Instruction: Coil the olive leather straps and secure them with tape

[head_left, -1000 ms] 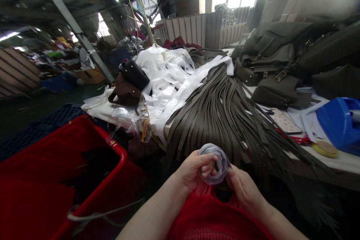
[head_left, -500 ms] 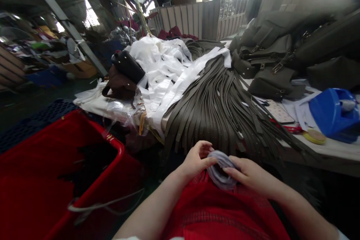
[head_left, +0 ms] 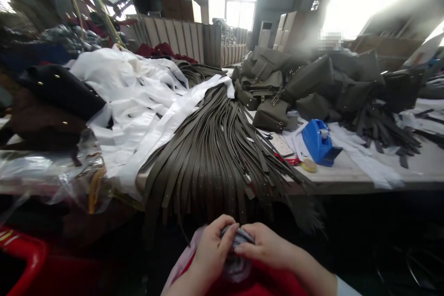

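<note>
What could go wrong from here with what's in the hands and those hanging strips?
The grey coil is held between the left hand and right hand, over the lap; a loosened grip might drop it.
The dark strips hang over the front edge of the table, close to both hands; a raised hand could snag some.

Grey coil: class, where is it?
Head view: the grey coil is low, just right of centre, between left hand and right hand, below dark straps.

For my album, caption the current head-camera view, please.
Left hand and right hand hold a grey coil before dark straps draped over a table.
</note>
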The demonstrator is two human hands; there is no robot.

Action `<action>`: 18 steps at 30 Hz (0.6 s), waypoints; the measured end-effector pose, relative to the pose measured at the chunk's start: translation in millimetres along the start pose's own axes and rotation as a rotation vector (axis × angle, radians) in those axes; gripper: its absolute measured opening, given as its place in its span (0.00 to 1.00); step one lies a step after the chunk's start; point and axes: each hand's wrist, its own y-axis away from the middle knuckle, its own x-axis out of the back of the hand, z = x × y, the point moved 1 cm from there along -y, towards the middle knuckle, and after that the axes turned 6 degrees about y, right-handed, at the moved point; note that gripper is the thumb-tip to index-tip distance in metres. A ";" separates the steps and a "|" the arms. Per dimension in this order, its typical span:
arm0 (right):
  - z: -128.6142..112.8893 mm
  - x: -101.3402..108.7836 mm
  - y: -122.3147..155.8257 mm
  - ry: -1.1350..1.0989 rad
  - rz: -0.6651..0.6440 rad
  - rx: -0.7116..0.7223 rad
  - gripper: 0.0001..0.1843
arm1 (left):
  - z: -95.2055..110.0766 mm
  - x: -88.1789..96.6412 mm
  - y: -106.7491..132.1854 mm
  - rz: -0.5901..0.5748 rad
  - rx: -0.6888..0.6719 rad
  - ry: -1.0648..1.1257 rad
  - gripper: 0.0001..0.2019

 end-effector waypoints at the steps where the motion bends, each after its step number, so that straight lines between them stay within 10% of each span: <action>1: 4.7 -4.2 1.7 -0.051 -0.008 0.009 0.11 | -1.7 -1.4 1.0 -0.068 0.015 0.025 0.13; 7: 3.1 7.2 20.0 0.322 -0.062 -0.052 0.13 | -27.7 -13.6 19.4 -0.290 0.117 -0.014 0.17; 10: -7.5 77.6 21.3 0.489 0.330 -0.019 0.17 | -34.4 -15.3 23.0 -0.219 0.087 -0.055 0.18; 13: -2.0 172.5 15.1 0.714 0.854 -0.307 0.22 | -27.2 -8.6 19.8 -0.111 0.034 -0.052 0.18; 18: 36.0 265.6 -7.9 0.872 0.997 -0.517 0.26 | -13.4 9.3 16.4 0.142 0.008 -0.016 0.14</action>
